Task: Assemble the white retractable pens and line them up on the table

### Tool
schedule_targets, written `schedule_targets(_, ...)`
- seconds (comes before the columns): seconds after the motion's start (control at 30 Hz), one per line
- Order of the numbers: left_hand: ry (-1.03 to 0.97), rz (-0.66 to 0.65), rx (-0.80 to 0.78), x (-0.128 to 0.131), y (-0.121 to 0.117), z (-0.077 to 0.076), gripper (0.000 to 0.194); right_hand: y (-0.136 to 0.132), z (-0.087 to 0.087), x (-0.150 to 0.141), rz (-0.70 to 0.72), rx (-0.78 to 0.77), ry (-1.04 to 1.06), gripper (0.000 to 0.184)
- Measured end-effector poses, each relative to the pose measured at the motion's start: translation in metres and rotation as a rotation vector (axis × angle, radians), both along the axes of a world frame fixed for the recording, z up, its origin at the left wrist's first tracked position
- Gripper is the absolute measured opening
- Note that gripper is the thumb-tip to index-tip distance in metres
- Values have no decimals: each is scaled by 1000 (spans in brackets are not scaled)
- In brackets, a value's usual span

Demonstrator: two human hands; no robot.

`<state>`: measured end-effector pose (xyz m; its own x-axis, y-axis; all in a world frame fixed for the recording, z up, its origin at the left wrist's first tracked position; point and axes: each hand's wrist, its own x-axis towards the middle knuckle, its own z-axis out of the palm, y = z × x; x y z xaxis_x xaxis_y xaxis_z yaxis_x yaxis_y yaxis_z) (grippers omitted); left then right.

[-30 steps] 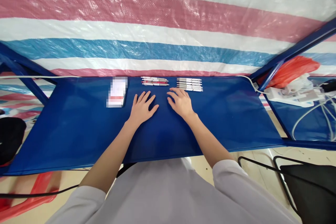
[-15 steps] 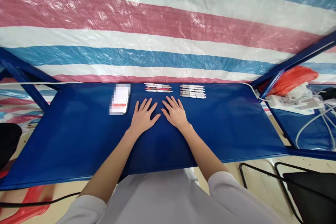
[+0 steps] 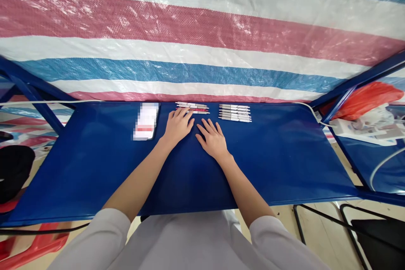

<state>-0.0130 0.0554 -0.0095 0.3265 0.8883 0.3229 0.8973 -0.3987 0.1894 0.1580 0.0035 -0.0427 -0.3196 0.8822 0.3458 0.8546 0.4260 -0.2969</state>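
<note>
My left hand [image 3: 177,125] reaches over the near edge of a small group of pens [image 3: 198,106], white ones and a red one. Its fingertips cover the left ends of the nearer pens; whether they touch them I cannot tell. The fingers are slightly bent and apart. Palm down on the blue table [image 3: 278,160], my right hand [image 3: 213,138] lies with its fingers spread and nothing in it. Just beyond it, to the right, several white and grey pens [image 3: 234,113] lie side by side in a neat row.
A phone [image 3: 146,121] with a blurred screen lies left of the pens. A striped plastic sheet [image 3: 190,25] hangs behind the table. Blue metal posts [image 3: 340,101] stand at both ends. At the right are a red plastic bag [image 3: 370,101] and a white cable [image 3: 384,162].
My left hand has moved forward and a little right, from bare table onto the left group of pens. My right hand stays nearly in place. The view has shifted slightly.
</note>
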Motion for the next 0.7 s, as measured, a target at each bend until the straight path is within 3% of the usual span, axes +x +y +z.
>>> schedule_targets(0.2, 73, -54, 3, 3, 17, -2, 36, 0, 1, 1, 8, -10, 25, 42)
schedule_targets(0.7, 107, -125, -77, -1, 20, 2, 30, 1, 5, 3, 2, -64, 37, 42)
